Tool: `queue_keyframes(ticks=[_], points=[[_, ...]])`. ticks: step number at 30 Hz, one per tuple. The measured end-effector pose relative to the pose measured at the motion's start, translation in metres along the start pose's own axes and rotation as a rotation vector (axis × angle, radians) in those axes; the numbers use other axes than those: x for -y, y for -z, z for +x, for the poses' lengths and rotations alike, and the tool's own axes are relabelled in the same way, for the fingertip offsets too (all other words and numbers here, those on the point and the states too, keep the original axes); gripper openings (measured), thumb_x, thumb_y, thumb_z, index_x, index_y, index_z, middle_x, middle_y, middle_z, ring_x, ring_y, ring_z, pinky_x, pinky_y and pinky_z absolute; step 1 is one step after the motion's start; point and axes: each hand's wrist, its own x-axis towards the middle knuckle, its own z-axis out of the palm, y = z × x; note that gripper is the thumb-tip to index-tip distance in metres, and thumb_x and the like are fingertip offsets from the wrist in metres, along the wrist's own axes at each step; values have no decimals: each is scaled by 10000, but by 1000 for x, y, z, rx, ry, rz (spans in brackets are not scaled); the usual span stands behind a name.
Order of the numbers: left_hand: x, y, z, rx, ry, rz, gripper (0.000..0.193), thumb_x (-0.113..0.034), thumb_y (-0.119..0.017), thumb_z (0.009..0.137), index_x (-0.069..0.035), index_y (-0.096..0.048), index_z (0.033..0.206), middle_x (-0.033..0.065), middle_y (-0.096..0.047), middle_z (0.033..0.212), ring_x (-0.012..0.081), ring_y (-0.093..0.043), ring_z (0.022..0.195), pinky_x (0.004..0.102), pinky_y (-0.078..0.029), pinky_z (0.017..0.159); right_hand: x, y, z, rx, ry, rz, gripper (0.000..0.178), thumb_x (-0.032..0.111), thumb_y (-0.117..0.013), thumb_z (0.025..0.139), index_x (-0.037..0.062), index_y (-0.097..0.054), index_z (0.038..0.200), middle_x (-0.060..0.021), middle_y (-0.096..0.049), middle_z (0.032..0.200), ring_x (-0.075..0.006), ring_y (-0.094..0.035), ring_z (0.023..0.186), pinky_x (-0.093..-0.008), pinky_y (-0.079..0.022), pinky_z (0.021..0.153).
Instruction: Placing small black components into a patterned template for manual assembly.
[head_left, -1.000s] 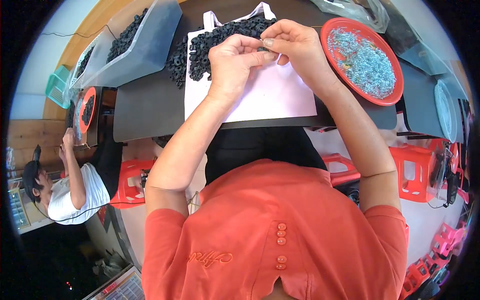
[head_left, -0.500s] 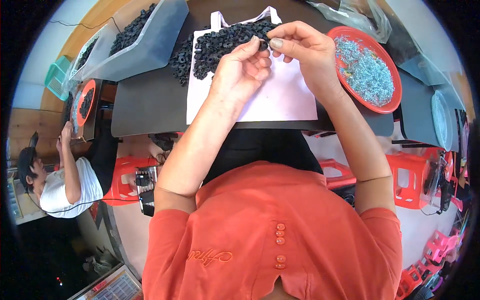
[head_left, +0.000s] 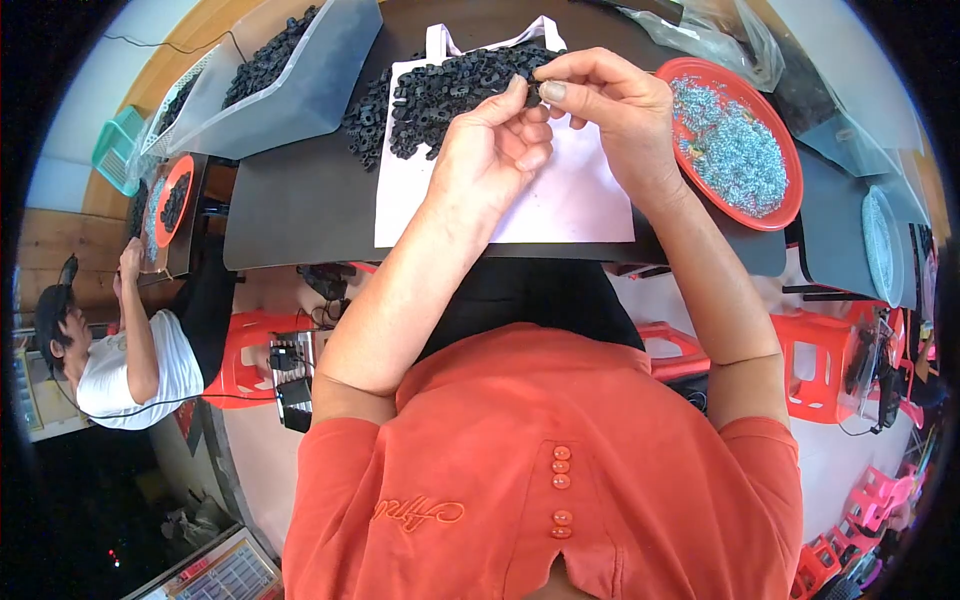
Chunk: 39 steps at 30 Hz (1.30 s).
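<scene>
Between the fingertips of both hands is a small black piece [head_left: 533,92], mostly covered by the fingers. My left hand [head_left: 493,140] pinches it with thumb and forefinger, the other fingers curled. From the other side my right hand [head_left: 608,95] pinches at the same piece with thumb and forefinger. Just beyond the hands, a pile of small black plastic-looking parts [head_left: 440,100] lies on a pale pink cloth bag [head_left: 430,215] with two handles. To the right of my right hand stands a red round tray [head_left: 793,190] with many small shiny bluish metallic pieces [head_left: 740,160].
A translucent bin [head_left: 300,115] of black parts stands at the left of the dark table [head_left: 290,215]. Clear plastic bags [head_left: 750,50] lie at the far right. A co-worker [head_left: 140,360] sits at another table on the left, near an orange tray [head_left: 182,170].
Both hands stay together over the bag, with only a slight shift of the fingers around the black piece. The co-worker's arm has moved slightly.
</scene>
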Motion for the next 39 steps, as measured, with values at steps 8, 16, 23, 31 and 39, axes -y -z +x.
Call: queue_keyframes(ticks=[8, 16, 23, 31, 39], points=[[-4, 5, -13, -17, -60, 237, 159, -134, -600, 916, 10, -575, 980, 96, -630, 831, 157, -598, 676, 245, -424, 503, -10, 4, 1, 67, 147, -193, 157, 74, -674, 828, 28, -706, 975, -25, -654, 796, -97, -597, 735, -233, -464, 631], [-37, 31, -31, -73, -219, 330, 154, -137, -601, 916, -13, -574, 1002, 148, -618, 917, 182, -539, 718, 247, -401, 508, -13, -6, -2, 99, 315, -604, 195, 96, -705, 766, 53, -682, 954, -77, -626, 825, -226, -629, 735, -320, -505, 662], [-42, 59, -51, -125, -259, 284, 135, -47, -613, 888, 23, -578, 998, 171, -650, 853, 205, -624, 661, 273, -450, 492, -18, 1, 5, 244, 76, -975, 122, 147, -620, 791, 87, -695, 866, -104, -664, 887, -287, -652, 813, -401, -504, 734], [-45, 60, -58, -66, -244, 254, 154, -56, -579, 913, 35, -595, 1036, 157, -648, 867, 198, -619, 682, 263, -450, 508, -33, -16, 14, 485, 361, -1299, 129, 123, -614, 798, 90, -678, 905, -85, -611, 845, -291, -628, 792, -410, -496, 699], [-39, 68, -58, -24, -269, 125, 150, -41, -556, 919, 38, -599, 1039, 166, -649, 893, 231, -620, 718, 299, -457, 543, -36, -23, 25, 502, 286, -1219, 126, 133, -601, 798, 101, -688, 883, -83, -620, 834, -295, -624, 798, -413, -490, 716]])
